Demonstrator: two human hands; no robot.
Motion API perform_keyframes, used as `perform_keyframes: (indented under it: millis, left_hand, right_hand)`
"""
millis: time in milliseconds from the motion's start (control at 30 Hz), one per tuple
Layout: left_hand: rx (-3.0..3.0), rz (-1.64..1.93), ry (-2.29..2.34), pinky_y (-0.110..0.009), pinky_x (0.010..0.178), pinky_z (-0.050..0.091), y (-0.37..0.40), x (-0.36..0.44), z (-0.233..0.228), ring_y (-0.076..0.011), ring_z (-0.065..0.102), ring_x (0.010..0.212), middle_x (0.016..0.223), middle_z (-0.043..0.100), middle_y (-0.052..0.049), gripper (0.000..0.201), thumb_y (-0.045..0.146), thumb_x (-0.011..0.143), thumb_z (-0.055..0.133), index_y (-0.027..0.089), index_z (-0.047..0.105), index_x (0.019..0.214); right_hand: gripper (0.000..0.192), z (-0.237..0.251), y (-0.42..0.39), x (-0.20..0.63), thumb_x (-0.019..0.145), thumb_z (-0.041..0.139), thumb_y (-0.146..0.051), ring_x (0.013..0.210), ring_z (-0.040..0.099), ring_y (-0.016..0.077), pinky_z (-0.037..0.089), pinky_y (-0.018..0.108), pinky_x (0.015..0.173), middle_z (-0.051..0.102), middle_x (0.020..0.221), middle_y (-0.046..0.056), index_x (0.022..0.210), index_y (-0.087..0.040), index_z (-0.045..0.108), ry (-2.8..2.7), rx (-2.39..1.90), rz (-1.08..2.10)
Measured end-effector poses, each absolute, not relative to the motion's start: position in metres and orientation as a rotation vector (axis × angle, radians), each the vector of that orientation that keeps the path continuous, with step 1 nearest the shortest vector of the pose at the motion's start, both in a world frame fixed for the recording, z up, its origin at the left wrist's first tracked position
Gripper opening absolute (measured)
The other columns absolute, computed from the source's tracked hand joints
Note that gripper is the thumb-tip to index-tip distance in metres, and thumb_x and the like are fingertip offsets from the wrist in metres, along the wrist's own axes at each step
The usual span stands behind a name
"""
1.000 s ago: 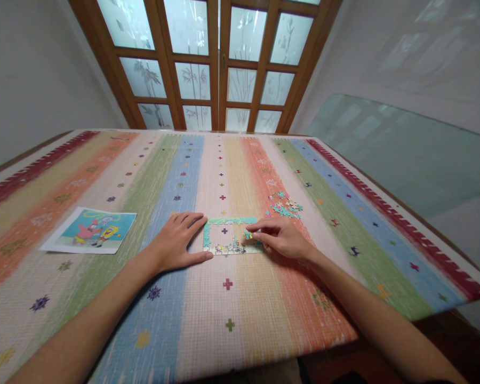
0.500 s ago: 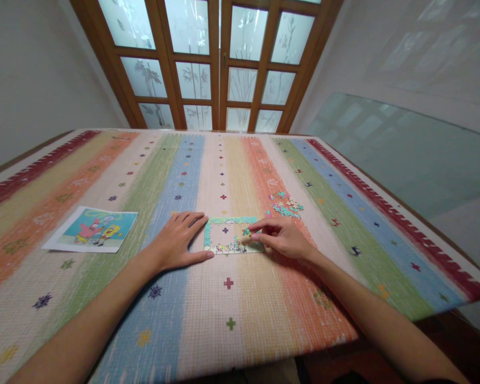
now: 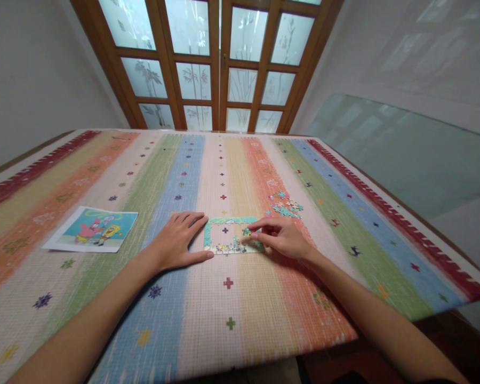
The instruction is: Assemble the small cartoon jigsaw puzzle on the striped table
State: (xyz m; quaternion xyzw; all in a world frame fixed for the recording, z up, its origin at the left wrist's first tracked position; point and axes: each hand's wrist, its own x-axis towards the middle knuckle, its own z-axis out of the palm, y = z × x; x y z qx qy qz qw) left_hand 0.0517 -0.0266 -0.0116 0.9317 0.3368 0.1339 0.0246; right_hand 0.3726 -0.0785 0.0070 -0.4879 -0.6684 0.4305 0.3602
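A jigsaw puzzle frame (image 3: 220, 220) lies flat on the striped tablecloth, its border joined around a middle where cloth shows through. My left hand (image 3: 180, 240) rests at the frame's left side, thumb and fingers spread along its corners. Between the thumb and index finger of my right hand (image 3: 278, 237) is a small green and yellow puzzle piece (image 3: 246, 231), held over the right part of the frame. That hand hides the frame's right edge. A few joined pieces rise from the bottom border near the held one.
A pile of loose puzzle pieces (image 3: 288, 205) lies beyond my right hand. To the left is a printed cartoon picture (image 3: 96, 229) on white paper. The tablecloth (image 3: 208, 320) covers the table; wooden glass-paned doors (image 3: 220, 64) stand behind it.
Very little differs. The fingers of my right hand have shifted slightly around the puzzle piece; my left hand stays in place.
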Motion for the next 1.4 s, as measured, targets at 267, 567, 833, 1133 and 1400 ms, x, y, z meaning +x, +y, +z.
perform_keyframes:
  millis: [267,567,833,1133,1400]
  left_hand:
    - [2.883,0.434,1.031,-0.063,0.107,0.040,-0.027,0.052,-0.011,-0.0415,0.054,0.126,0.144,0.057,-0.021,0.086,0.081,0.089,0.050,0.016,0.050,0.145]
    - [2.881,0.422,1.043,-0.064,0.107,0.040,-0.026,0.052,-0.013,-0.0420,0.054,0.127,0.145,0.056,-0.021,0.089,0.083,0.089,0.048,0.015,0.050,0.146]
    - [2.888,0.435,1.035,-0.063,0.107,0.040,-0.026,0.052,-0.013,-0.0414,0.054,0.126,0.144,0.057,-0.021,0.086,0.082,0.089,0.048,0.016,0.051,0.145]
    - [2.893,0.413,1.038,-0.063,0.107,0.040,-0.027,0.052,-0.012,-0.0414,0.053,0.127,0.144,0.056,-0.022,0.087,0.082,0.089,0.048,0.015,0.050,0.144]
    - [2.897,0.396,1.044,-0.063,0.106,0.041,-0.027,0.052,-0.010,-0.0406,0.054,0.127,0.145,0.056,-0.021,0.085,0.081,0.090,0.048,0.016,0.049,0.145]
  right_hand:
    - [0.022,0.004,-0.077,0.374,0.087,0.074,-0.039,0.058,0.059,0.0129,0.042,0.029,0.050,0.078,0.086,0.007,0.099,-0.022,0.082,-1.820,-1.223,0.991]
    - [0.019,0.004,-0.075,0.375,0.092,0.068,-0.035,0.068,0.064,0.0157,0.048,0.031,0.063,0.080,0.092,0.006,0.101,-0.026,0.082,-2.004,-1.198,0.827]
    - [0.019,0.004,-0.075,0.375,0.092,0.067,-0.033,0.075,0.067,0.0178,0.050,0.033,0.068,0.081,0.096,0.007,0.101,-0.025,0.082,-2.016,-1.175,0.768]
    - [0.019,0.003,-0.075,0.369,0.092,0.068,-0.032,0.068,0.063,0.0165,0.048,0.032,0.065,0.080,0.094,0.007,0.102,-0.024,0.082,-1.978,-1.243,0.748]
    - [0.014,0.001,-0.066,0.357,0.093,0.069,-0.029,0.079,0.064,0.0187,0.048,0.035,0.073,0.074,0.088,0.005,0.100,-0.025,0.080,-2.037,-1.157,0.669]
